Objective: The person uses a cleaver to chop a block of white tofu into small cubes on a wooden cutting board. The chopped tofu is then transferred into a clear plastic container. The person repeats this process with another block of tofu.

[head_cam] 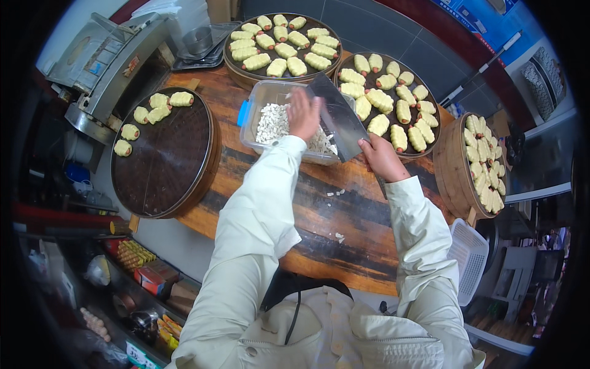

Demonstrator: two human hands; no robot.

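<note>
My right hand (385,157) grips a wide cleaver (343,122) by its handle end, the blade tilted over the right part of a clear plastic container (260,94). Small chopped white pieces (272,122) lie in that container. Blurred and with fingers apart, my left hand (304,113) is over the container, left of the blade; whether it touches the blade or the pieces I cannot tell. A few white scraps (339,237) lie on the wooden table (322,272) in front of me.
Round steamer trays (159,184) stand at the left, back (237,76), right (433,143) and far right (449,170), bearing dough-wrapped sausage rolls (256,61). A metal machine (124,69) and stacked trays (198,62) are at the back left. A white basket (468,260) is beside the table's right edge.
</note>
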